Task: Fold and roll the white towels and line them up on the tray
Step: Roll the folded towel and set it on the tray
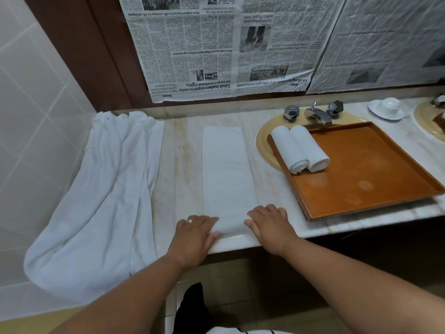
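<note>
Head view: newspaper "Sabah leaders urged to unite" above towel

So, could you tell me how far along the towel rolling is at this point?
Done: two rolled towels lie side by side in the far left corner of the tray. In hand: a folded towel lies flat on the counter, and the left hand and right hand grip its near end, starting the roll. Left: the loose white towels draped at the counter's left.

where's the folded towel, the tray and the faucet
folded towel [228, 169]: head view, middle of the flat strip
tray [366, 169]: head view, bare orange floor
faucet [317, 115]: head view, chrome spout
</note>
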